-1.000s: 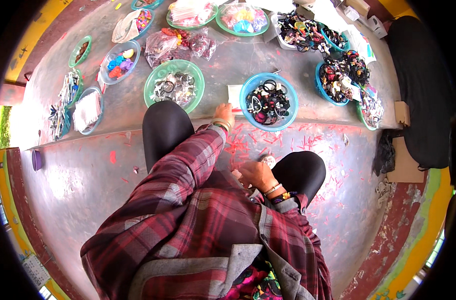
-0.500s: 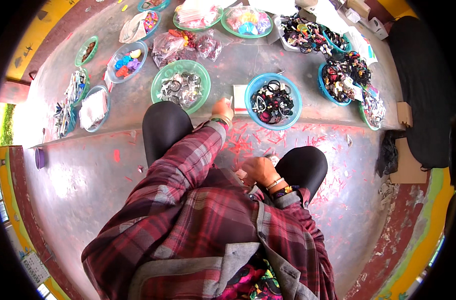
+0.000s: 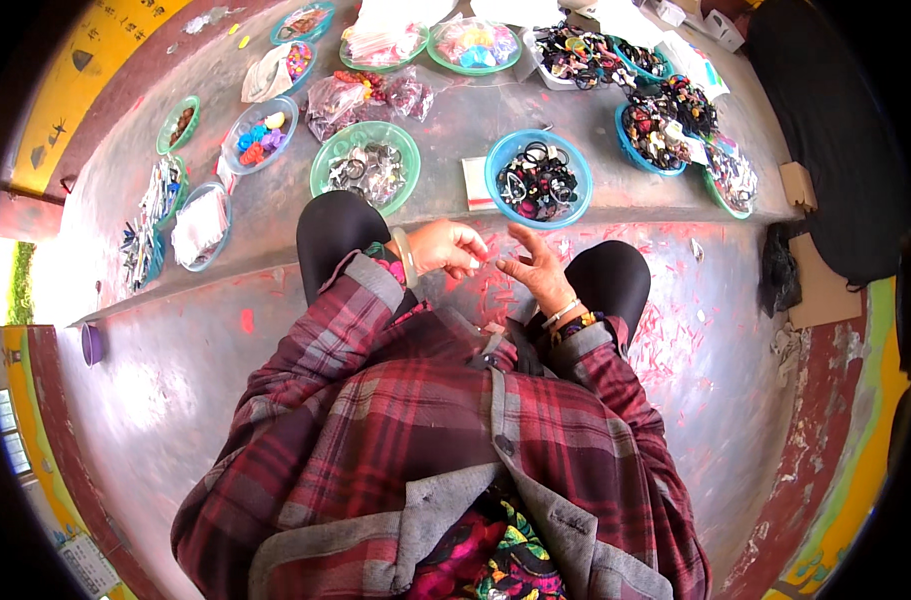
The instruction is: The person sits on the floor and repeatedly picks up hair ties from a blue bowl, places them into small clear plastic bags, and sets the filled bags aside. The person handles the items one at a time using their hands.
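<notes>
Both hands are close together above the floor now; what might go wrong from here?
Anything small (unclear here) between the left hand and right hand could drop among the red strips and be hard to spot. The blue bowl sits near the edge of the ledge, so a bump might tip it. The left knee looks close to the green bowl and might nudge it.

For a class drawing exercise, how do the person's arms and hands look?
Plaid sleeves in dark red and grey end in grey cuffs. The left hand, gloveless, has a wide pale bangle at the wrist; the right hand, also gloveless, has a narrower pale bangle.
</notes>
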`<state>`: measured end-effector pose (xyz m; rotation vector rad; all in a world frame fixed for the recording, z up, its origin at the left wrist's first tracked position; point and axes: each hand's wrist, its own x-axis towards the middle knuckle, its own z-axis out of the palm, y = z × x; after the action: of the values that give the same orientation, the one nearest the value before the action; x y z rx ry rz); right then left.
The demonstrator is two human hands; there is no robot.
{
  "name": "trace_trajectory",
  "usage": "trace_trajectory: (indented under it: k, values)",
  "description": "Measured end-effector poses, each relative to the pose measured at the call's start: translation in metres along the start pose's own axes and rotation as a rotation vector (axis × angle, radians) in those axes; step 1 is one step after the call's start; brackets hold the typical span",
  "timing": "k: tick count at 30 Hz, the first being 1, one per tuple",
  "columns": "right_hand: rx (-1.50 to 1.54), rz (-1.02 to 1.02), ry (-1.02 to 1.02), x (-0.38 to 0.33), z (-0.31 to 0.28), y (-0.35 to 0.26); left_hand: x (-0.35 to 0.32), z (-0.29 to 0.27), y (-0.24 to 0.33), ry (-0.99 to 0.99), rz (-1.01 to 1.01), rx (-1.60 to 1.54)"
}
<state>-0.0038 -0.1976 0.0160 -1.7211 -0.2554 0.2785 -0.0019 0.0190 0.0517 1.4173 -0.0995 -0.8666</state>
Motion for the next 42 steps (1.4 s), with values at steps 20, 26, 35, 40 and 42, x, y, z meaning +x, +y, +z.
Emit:
trace_trajectory:
  k: [20, 26, 35, 40, 42]
  values:
    - [0.559, 0.414, -0.033, -0.006, 0.005, -0.006, 0.013, 0.027, -0.039, 0.331, 0.093, -0.263]
    - [0.422, 0.337, -0.072, -0.007, 0.005, 0.002, 0.021, 0.022, -0.051, 0.43, 0.177, -0.256]
    - [-0.97, -0.481, 0.143, -0.009, 0.016, -0.024, 0.018, 0.037, -0.037, 0.407, 0.118, -0.425]
    - [-0.984, -0.575, 0.014, -0.012, 0.02, -0.033, 0.022, 0.03, -0.047, 0.368, 0.142, -0.609]
    - [-0.797, -0.52, 0.051, -0.012, 0.017, -0.031, 0.017, 0.029, -0.042, 0.393, 0.116, -0.662]
